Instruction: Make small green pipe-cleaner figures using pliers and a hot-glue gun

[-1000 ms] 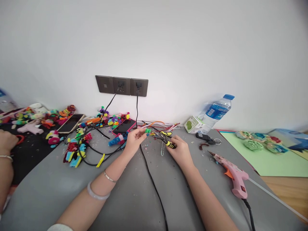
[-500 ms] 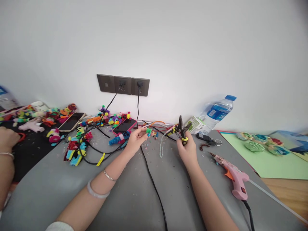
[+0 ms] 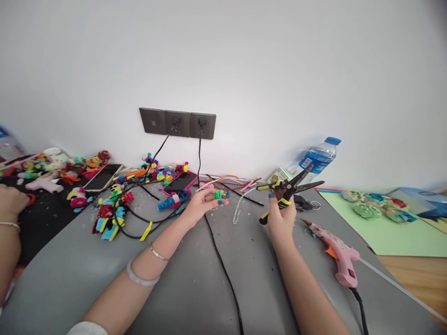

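Note:
Pinched between the fingers of my left hand [image 3: 200, 206] is a small green piece [image 3: 218, 194], held above the grey mat near the middle. My right hand [image 3: 282, 216] grips yellow-and-black pliers [image 3: 287, 188], whose jaws are spread and point up to the right. Between the two hands a pale clear strip [image 3: 239, 207] lies on the mat. A blue fuzzy figure [image 3: 172, 201] rests just left of my left hand.
A pink glue gun [image 3: 340, 256] lies at the right, near keys [image 3: 305, 203] and a bottle [image 3: 317, 160]. Black cables [image 3: 222, 267] cross the mat [image 3: 181, 288]. Phones [image 3: 104, 177] and fuzzy figures fill the left; another person's hand [image 3: 13, 201] is at the far left.
The pliers have turned in my right hand, from pointing up to pointing right, with their jaws wider apart. My left fingers have shifted slightly around the green piece.

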The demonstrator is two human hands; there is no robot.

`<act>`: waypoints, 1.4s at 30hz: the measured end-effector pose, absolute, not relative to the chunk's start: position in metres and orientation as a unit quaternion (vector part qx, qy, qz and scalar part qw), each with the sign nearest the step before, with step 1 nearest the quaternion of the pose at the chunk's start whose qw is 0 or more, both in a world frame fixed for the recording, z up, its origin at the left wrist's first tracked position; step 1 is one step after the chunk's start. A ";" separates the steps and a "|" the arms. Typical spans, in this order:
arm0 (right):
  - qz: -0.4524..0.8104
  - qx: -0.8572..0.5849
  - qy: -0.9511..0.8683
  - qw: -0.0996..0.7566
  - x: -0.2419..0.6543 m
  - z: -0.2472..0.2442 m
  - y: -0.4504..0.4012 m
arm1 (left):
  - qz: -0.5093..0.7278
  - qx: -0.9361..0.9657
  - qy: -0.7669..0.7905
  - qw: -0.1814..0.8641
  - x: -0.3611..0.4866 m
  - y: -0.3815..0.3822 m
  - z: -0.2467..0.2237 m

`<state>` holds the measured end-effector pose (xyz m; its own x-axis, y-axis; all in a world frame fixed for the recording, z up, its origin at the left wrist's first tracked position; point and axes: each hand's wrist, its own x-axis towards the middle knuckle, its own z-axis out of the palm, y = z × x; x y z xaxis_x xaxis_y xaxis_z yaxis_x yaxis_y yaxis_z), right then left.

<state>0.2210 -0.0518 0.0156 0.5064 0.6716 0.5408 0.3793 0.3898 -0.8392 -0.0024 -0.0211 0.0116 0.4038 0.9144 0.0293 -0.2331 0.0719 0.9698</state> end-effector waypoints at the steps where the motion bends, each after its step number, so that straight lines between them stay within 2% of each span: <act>1: 0.108 -0.542 -0.484 0.679 0.221 0.016 -0.051 | 0.434 0.523 0.325 0.658 -0.003 -0.021 0.011; 7: 0.147 -0.563 -0.477 0.659 0.228 0.007 -0.047 | 0.432 0.507 0.313 0.677 -0.003 -0.023 0.012; 12: 0.176 -0.575 -0.532 0.596 0.230 0.001 -0.046 | 0.417 0.477 0.324 0.702 -0.002 -0.025 0.013; 22: 0.202 -0.557 -0.594 0.545 0.217 -0.003 -0.048 | 0.411 0.542 0.324 0.657 -0.004 -0.026 0.016; 31: 0.123 -0.596 -0.623 0.491 0.214 0.007 -0.057 | 0.424 0.626 0.308 0.578 -0.003 -0.022 0.011; 37: 0.026 -0.607 -0.695 0.386 0.211 0.007 -0.058 | 0.465 0.655 0.315 0.505 -0.005 -0.021 0.012; 42: -0.006 -0.605 -0.723 0.333 0.207 0.004 -0.055 | 0.471 0.675 0.329 0.463 -0.007 -0.020 0.009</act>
<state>0.2071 -0.0551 0.0040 -0.0453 0.8707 0.4897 0.8792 0.2676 -0.3943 -0.0069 -0.0203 0.0093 0.3395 0.8799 0.3323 0.0078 -0.3559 0.9345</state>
